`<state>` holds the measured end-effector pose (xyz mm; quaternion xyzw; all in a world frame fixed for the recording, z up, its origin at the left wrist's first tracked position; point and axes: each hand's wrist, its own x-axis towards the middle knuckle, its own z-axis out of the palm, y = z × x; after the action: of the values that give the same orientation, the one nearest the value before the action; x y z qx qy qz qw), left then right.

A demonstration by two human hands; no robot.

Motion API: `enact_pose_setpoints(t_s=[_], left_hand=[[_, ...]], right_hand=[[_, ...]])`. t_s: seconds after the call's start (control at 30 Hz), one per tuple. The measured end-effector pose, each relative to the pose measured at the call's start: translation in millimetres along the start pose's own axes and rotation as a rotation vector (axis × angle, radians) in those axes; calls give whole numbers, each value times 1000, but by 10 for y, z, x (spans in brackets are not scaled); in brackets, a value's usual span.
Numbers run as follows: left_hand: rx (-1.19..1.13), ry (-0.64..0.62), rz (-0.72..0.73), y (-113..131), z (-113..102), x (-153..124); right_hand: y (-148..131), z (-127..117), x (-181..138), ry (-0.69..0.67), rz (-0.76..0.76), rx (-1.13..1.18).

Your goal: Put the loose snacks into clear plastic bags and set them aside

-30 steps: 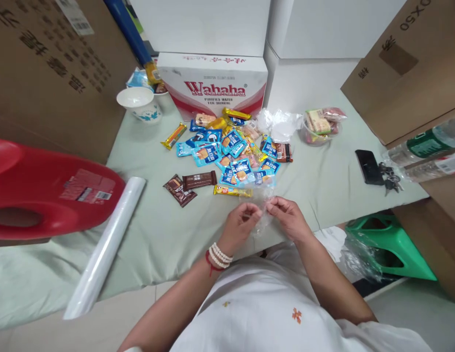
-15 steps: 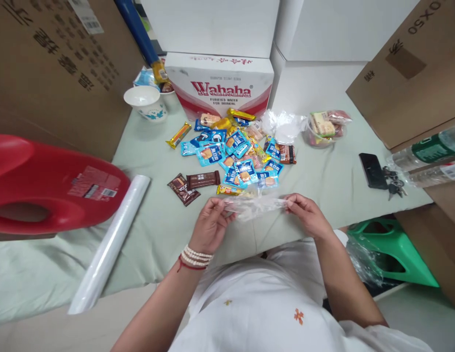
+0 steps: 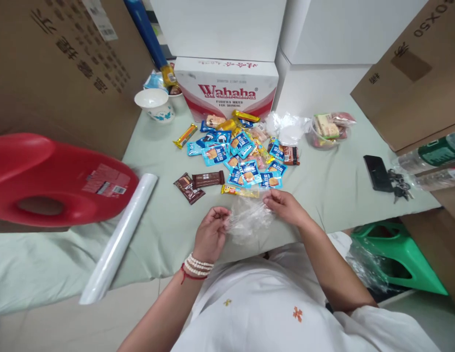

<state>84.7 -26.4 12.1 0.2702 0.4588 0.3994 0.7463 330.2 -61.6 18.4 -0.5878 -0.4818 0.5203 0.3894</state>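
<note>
Lower middle of the head view: left hand (image 3: pixel 210 234) and right hand (image 3: pixel 286 206) both pinch a crumpled clear plastic bag (image 3: pixel 247 221), one at each side, fingers closed on the film; bag hangs between them just above the tabletop (image 3: pixel 337 190) edge. Left grip tight on the bag's left rim, right grip on its upper right corner. Beaded bracelet (image 3: pixel 198 264) on the left wrist. Just above the hands, frame centre: pile of snack packets (image 3: pixel 242 151), mostly blue, with a yellow bar (image 3: pixel 239 191) nearest the right hand and two brown chocolate bars (image 3: pixel 198 183) to the left. Wahaha box (image 3: pixel 227 88) upper centre behind the pile. Paper cup (image 3: pixel 154 103) upper left. Red plastic stool (image 3: pixel 58 181) at left edge, clear film roll (image 3: pixel 119 239) lying beside it. Right side: bagged snacks (image 3: pixel 330 128), black phone (image 3: pixel 377 172) with keys (image 3: pixel 399 188) touching. Green stool (image 3: pixel 396 254) lower right, below the tabletop.
</note>
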Motion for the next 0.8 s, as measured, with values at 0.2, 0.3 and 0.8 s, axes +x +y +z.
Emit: enact_pose_setpoints(t_s=[0.2,0.3,0.8], left_hand=[[174,-108,44,-12,21,-64],[495,-134,179,-82,54,-42],[305,230,21,155,-140,200]], right_hand=[[-116,86,67,123,105,213],[-177,83,4,145,50,220],[107,-247,-294,360,146,241]])
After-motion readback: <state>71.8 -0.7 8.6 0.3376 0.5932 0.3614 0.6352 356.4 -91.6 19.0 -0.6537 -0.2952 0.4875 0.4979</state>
